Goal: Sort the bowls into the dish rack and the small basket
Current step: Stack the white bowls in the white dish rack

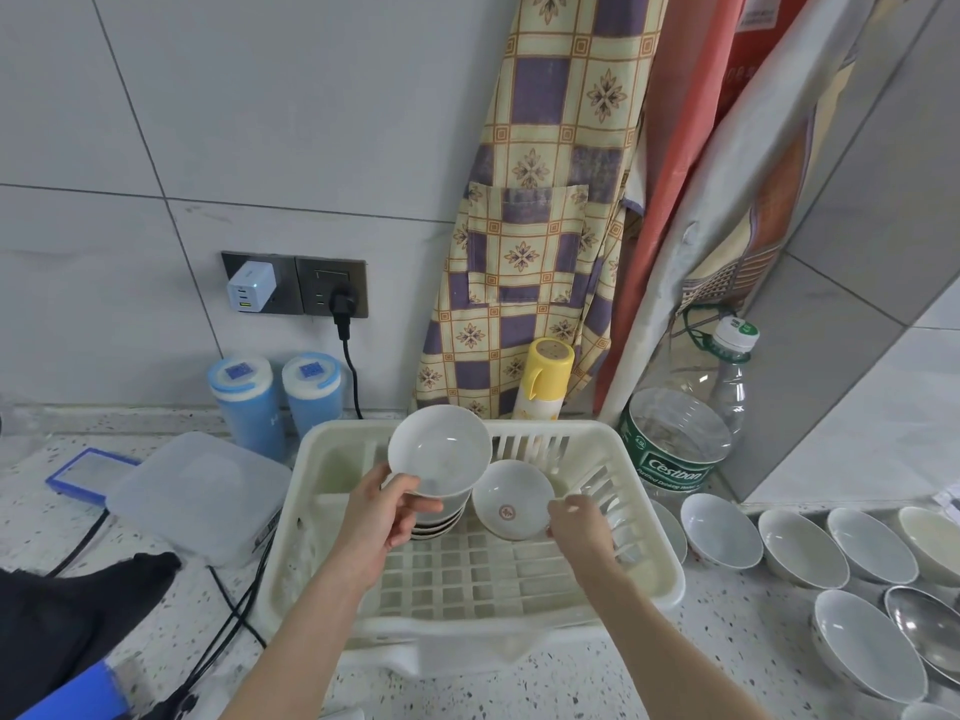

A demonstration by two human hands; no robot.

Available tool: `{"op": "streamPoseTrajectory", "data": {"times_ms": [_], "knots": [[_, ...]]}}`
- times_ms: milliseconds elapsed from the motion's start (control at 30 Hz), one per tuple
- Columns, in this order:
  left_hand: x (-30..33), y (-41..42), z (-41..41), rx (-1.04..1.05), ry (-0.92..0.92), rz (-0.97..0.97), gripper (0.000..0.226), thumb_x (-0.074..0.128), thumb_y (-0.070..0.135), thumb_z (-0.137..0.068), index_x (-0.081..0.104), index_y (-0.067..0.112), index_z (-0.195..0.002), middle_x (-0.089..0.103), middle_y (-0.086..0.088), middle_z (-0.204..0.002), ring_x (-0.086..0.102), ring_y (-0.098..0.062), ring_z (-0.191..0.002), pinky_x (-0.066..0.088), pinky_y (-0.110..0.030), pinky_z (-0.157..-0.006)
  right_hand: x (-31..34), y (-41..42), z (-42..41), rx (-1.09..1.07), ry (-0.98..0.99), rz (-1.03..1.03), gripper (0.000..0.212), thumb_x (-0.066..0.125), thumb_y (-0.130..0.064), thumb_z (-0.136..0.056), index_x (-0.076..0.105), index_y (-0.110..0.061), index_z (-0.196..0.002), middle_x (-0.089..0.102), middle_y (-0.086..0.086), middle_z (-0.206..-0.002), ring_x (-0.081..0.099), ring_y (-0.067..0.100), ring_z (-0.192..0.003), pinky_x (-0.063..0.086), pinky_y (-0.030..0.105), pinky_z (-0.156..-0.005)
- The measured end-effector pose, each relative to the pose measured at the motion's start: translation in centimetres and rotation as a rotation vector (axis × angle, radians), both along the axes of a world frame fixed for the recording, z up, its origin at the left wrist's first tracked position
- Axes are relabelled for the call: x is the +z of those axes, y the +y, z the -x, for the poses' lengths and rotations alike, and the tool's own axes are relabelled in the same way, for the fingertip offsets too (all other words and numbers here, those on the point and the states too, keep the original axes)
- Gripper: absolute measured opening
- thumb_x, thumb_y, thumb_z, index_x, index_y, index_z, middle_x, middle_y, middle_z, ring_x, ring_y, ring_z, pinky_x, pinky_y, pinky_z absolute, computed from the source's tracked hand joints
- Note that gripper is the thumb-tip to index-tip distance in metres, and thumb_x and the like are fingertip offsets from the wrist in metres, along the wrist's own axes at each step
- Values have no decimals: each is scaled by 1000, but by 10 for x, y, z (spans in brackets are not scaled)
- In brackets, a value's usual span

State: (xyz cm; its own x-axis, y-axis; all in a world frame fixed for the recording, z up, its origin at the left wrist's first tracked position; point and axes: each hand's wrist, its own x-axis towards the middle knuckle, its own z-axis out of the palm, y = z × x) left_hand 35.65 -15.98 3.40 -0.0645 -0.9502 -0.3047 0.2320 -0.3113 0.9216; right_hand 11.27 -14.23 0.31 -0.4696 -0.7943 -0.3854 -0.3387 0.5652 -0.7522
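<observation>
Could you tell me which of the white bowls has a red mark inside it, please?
The small bowl pinched by the right hand in the dish rack; the others look plain white inside.

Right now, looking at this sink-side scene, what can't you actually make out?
Head view only:
- The stack of bowls in the dish rack: the count is hidden by the left hand and the white bowl it holds.
- The red mark inside the small dish held by the right hand: too small to read.
- The bowls on the counter: cut off by the right edge.
- The small basket: not in view.
</observation>
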Motion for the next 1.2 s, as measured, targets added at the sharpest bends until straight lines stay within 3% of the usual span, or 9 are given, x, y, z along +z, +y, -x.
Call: {"op": "streamPoseTrajectory", "data": {"times_ms": [67, 167, 333, 400, 500, 733, 867, 1000, 1200], "knots": [[1, 1, 4, -27, 0, -2, 33, 52, 7, -90, 58, 16, -121, 72, -29, -81, 37, -9, -35, 27, -18, -33, 4, 1, 1, -82, 40, 182, 38, 47, -29, -91, 53, -25, -128, 70, -4, -88, 65, 15, -84, 43, 29, -62], [4, 2, 15, -68, -41, 8, 38, 56, 8, -89, 57, 31, -120, 74, -26, -80, 44, -8, -35, 28, -17, -33, 13, 1, -1, -84, -95, 392, 26, 47, -24, -94, 62, -25, -115, 68, -6, -70, 64, 12, -75, 44, 28, -62], [7, 4, 45, -159, -133, 20, 35, 58, 10, -89, 55, 34, -113, 75, -21, -75, 38, -9, -34, 29, -18, -34, 20, -3, 0, -150, -518, 405, 25, 55, -31, -93, 72, -13, -97, 63, 7, -60, 33, 9, -41, 30, 20, -41], [6, 4, 54, -167, -153, 33, 33, 57, 9, -90, 57, 35, -111, 74, -21, -73, 38, -10, -34, 29, -19, -34, 20, -1, 0, -101, -523, 407, 31, 56, -38, -93, 72, -11, -91, 62, 9, -54, 33, 10, -39, 28, 19, -37], [3, 5, 62, -201, -201, 54, 35, 57, 11, -91, 54, 33, -118, 75, -19, -72, 41, -10, -34, 30, -19, -35, 19, 3, -2, -31, -460, 436, 27, 60, -43, -80, 72, -20, -74, 50, -6, -48, 37, 10, -42, 28, 21, -40], [2, 3, 59, -234, -204, 94, 36, 63, 28, -94, 47, 37, -124, 77, -15, -77, 41, -10, -35, 32, -19, -37, 19, 1, -2, 49, -339, 428, 16, 52, -21, -66, 64, -26, -56, 44, -11, -46, 38, 12, -44, 30, 23, -43], [0, 5, 54, -182, -222, 182, 49, 69, 39, -89, 41, 47, -129, 78, -7, -83, 48, -10, -40, 39, -20, -39, 15, -2, 0, -7, -326, 412, 17, 50, -19, -68, 66, -14, -67, 61, 4, -48, 52, 9, -41, 34, 23, -43], [-3, 5, 52, -155, -223, 222, 46, 68, 37, -91, 46, 46, -130, 78, -5, -83, 47, -8, -40, 39, -20, -40, 10, -3, 4, -81, -301, 412, 21, 48, -15, -79, 69, -12, -81, 71, 6, -61, 69, 13, -56, 39, 28, -55], [-14, 3, 53, -128, -398, 253, 34, 62, 28, -96, 52, 33, -128, 75, -1, -72, 44, -4, -39, 40, -19, -42, 8, -1, 2, -57, -151, 365, 21, 47, -18, -86, 68, -14, -88, 71, 3, -59, 66, 3, -58, 40, 27, -56]]}}
